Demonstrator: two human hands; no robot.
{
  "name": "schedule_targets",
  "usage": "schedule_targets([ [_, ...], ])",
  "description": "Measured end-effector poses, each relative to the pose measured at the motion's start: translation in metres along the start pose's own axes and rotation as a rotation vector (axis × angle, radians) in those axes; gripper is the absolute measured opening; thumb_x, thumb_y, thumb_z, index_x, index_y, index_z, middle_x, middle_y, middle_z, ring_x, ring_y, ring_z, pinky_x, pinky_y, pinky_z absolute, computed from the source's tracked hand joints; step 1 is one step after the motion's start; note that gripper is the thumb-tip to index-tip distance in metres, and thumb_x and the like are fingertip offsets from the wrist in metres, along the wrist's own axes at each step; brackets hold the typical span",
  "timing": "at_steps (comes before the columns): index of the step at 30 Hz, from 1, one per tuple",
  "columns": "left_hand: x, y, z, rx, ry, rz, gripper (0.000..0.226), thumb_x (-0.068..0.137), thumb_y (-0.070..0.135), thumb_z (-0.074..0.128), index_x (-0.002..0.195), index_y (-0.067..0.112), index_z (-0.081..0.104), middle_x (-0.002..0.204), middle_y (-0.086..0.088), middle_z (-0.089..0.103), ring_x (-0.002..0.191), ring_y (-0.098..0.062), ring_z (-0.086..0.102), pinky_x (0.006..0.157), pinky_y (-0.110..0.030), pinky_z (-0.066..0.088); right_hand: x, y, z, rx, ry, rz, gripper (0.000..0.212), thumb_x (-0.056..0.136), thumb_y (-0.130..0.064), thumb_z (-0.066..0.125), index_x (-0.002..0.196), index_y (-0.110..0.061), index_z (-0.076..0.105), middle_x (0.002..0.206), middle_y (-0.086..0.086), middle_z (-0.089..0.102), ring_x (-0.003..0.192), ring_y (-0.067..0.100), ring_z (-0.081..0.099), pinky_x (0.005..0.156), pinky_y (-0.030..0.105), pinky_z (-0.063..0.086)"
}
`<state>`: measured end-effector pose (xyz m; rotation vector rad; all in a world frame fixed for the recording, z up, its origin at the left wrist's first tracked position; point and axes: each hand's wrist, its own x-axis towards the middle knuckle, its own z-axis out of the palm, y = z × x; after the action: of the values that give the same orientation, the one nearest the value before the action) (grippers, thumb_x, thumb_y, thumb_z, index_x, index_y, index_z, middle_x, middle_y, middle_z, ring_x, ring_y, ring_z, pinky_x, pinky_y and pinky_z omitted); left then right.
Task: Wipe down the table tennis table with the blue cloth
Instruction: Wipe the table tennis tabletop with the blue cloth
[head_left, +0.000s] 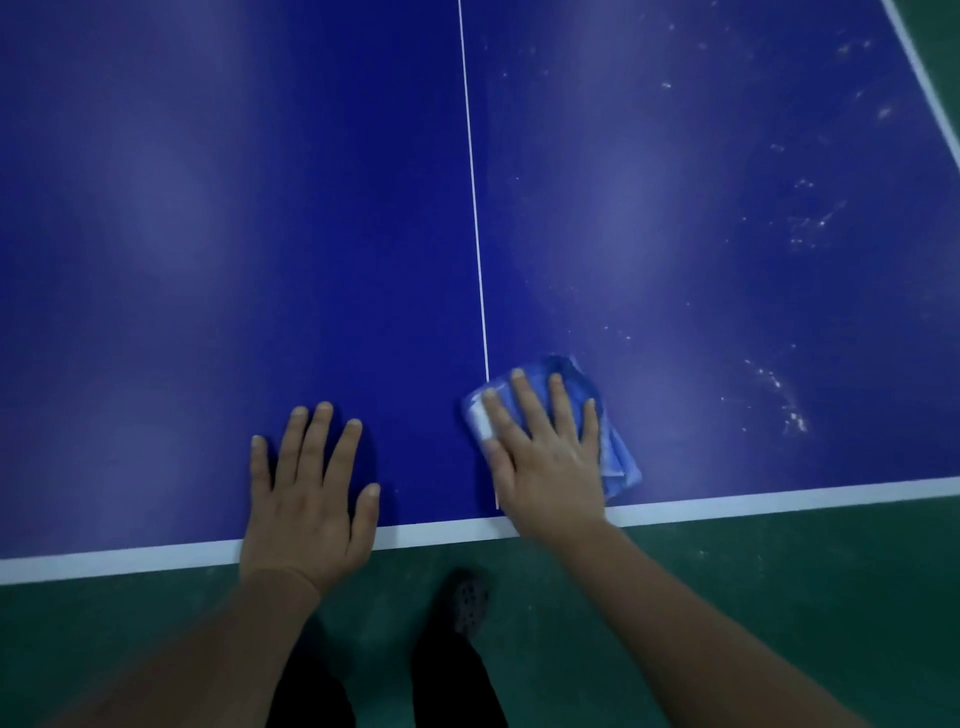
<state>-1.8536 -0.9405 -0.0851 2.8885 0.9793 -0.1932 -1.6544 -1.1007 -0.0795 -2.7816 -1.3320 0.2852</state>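
Blue surface (260, 208), white specks at right | green floor (779, 597) | my left hand (306, 493) flat, empty | right hand (545, 457) flat, pressing blue cloth (615, 452)

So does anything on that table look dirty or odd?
Yes. Whitish specks and smears dot the table right of its centre line, beyond the blue cloth under the right hand. The left half looks clean.

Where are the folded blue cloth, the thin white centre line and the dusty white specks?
Folded blue cloth (615, 447), head view: edge showing beside the fingers.
Thin white centre line (474, 197), head view: mid-length.
Dusty white specks (792, 415), head view: cluster right of the cloth.
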Motion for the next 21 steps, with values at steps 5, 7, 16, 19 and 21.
schedule_targets([
  [5, -0.001, -0.003, 0.004, 0.014, 0.015, 0.027, 0.068, 0.096, 0.05, 0.025, 0.152, 0.01, 0.032, 0.162, -0.015, 0.02, 0.151, -0.032, 0.013, 0.117, -0.063, 0.011, 0.01, 0.091, -0.015, -0.028, -0.019, 0.398, 0.057, 0.101, -0.053, 0.008, 0.157, -0.04, 0.008, 0.168, -0.008, 0.001, 0.154, 0.026, -0.003, 0.121, 0.06, 0.003],
  [7, 0.0, -0.004, 0.002, -0.001, 0.02, 0.031, 0.067, 0.097, 0.05, 0.024, 0.152, 0.012, 0.028, 0.162, -0.014, 0.02, 0.151, -0.031, 0.013, 0.118, -0.062, 0.011, 0.013, 0.083, -0.018, 0.043, 0.021, 0.483, 0.059, 0.1, -0.05, 0.01, 0.157, -0.04, 0.013, 0.168, -0.006, 0.007, 0.154, 0.027, 0.0, 0.121, 0.06, 0.002],
  [16, -0.032, -0.052, -0.01, -0.27, 0.291, -0.161, 0.057, 0.094, 0.035, 0.037, 0.138, 0.002, 0.052, 0.152, -0.019, 0.04, 0.143, -0.036, 0.032, 0.117, -0.062, 0.014, 0.001, -0.052, 0.012, -0.089, -0.095, -0.843, 0.048, 0.104, -0.049, 0.029, 0.151, -0.039, 0.034, 0.163, -0.003, 0.027, 0.151, 0.035, 0.02, 0.119, 0.063, 0.005],
  [19, -0.047, -0.077, -0.009, -0.23, 0.223, -0.193, 0.06, 0.095, 0.038, 0.033, 0.142, 0.003, 0.047, 0.155, -0.017, 0.035, 0.146, -0.034, 0.025, 0.119, -0.061, 0.008, 0.044, -0.012, -0.005, -0.169, -0.068, -0.733, 0.052, 0.102, -0.049, 0.027, 0.15, -0.035, 0.039, 0.161, 0.0, 0.033, 0.147, 0.037, 0.028, 0.115, 0.064, 0.016],
  [21, -0.049, -0.079, -0.007, -0.205, 0.167, -0.159, 0.061, 0.095, 0.039, 0.032, 0.144, 0.004, 0.046, 0.157, -0.016, 0.033, 0.148, -0.032, 0.023, 0.12, -0.06, 0.007, 0.074, -0.006, -0.017, -0.104, -0.03, -0.316, 0.055, 0.102, -0.05, 0.018, 0.154, -0.036, 0.032, 0.164, -0.001, 0.026, 0.151, 0.035, 0.018, 0.117, 0.063, 0.012],
])
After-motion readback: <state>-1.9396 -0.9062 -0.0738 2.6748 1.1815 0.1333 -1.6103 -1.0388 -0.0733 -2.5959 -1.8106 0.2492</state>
